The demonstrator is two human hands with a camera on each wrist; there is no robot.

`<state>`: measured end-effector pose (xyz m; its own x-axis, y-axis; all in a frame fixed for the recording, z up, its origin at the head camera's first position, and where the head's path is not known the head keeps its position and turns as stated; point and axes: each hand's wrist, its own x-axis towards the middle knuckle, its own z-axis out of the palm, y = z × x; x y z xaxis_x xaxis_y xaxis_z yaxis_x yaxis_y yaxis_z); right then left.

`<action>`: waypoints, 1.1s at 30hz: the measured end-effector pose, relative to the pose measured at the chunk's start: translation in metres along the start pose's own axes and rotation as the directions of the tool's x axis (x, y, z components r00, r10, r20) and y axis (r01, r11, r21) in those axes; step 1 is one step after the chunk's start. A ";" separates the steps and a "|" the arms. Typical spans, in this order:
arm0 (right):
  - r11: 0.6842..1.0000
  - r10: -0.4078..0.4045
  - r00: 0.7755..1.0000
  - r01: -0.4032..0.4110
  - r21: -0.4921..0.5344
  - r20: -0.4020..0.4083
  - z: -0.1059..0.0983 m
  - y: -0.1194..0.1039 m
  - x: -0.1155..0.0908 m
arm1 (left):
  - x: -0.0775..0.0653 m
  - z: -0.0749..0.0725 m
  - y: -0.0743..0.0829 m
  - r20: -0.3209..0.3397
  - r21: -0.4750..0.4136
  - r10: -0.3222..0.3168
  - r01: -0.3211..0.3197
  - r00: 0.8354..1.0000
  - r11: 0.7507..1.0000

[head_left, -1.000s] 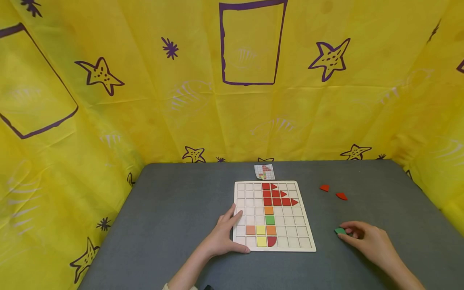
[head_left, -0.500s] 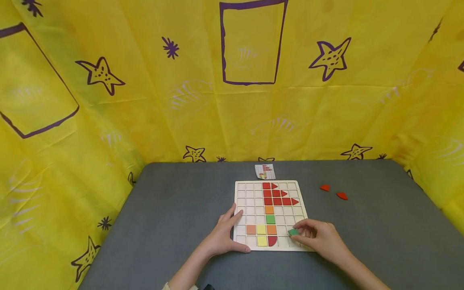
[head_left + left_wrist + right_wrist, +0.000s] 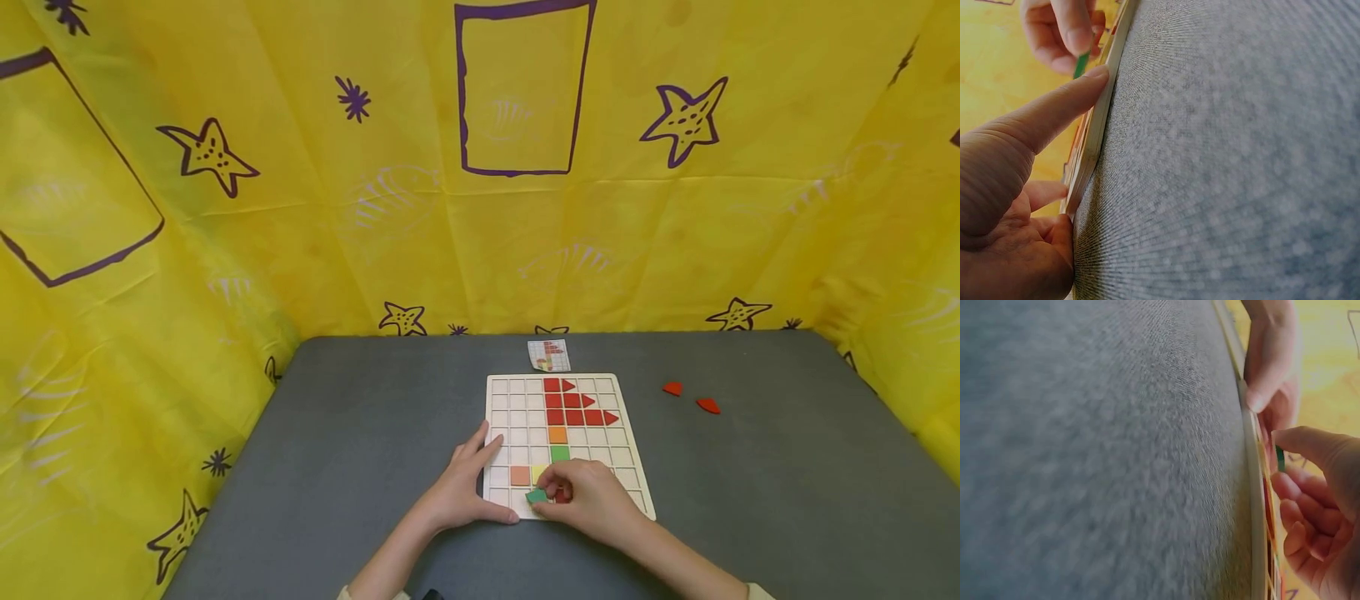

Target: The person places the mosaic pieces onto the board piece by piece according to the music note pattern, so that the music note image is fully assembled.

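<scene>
My right hand pinches a small green tile between thumb and fingers, over the front row of a pale wooden grid board. In the right wrist view the green tile is seen edge-on, close over the board. My left hand rests at the board's front left corner, thumb along the front edge and fingers spread on the left side. Red tiles, an orange tile, a bright green tile and a salmon tile lie in the cells. The right hand covers some front tiles.
A small printed pattern card lies behind the board. Two loose red pieces, a back one and a curved-edged one, are right of the board on the grey tabletop. A yellow patterned cloth hangs behind and at the sides.
My right hand has carried the green tile leftward, from the tabletop right of the board to over its front rows. The left hand has stayed at the corner.
</scene>
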<state>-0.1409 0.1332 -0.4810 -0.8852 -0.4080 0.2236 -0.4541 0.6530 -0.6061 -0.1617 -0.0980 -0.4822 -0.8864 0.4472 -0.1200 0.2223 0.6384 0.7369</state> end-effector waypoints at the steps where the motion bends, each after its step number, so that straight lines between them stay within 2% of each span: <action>1: 1.000 -0.006 1.000 0.006 -0.025 0.000 0.002 -0.001 0.001 | 0.000 0.000 0.000 0.000 0.001 0.003 -0.003 1.000 1.000; 5: 0.993 -0.045 0.999 0.044 -0.105 -0.003 0.008 -0.007 0.006 | 0.001 0.000 -0.001 0.002 0.000 0.010 -0.010 1.000 1.000; 13: 0.986 -0.045 0.999 0.047 -0.160 0.013 0.010 -0.012 0.011 | 0.000 0.000 -0.001 0.004 -0.003 0.031 -0.031 1.000 1.000; 22: 0.972 -0.210 0.978 0.209 -0.103 0.001 0.011 -0.005 0.007 | 0.000 0.000 -0.002 0.008 -0.007 0.029 -0.029 1.000 1.000; 28: 0.966 -0.219 0.976 0.213 -0.149 -0.022 0.011 -0.004 0.006 | 0.001 0.000 -0.002 0.006 -0.006 0.026 -0.026 1.000 1.000; 33: 0.985 -0.161 0.986 0.159 -0.072 -0.034 0.006 0.001 0.004 | 0.001 0.000 -0.002 0.016 -0.002 0.004 -0.004 1.000 1.000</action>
<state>-0.1442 0.1284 -0.4848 -0.8032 -0.4859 0.3447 -0.5949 0.6240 -0.5067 -0.1629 -0.0987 -0.4836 -0.8788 0.4597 -0.1278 0.2251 0.6356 0.7385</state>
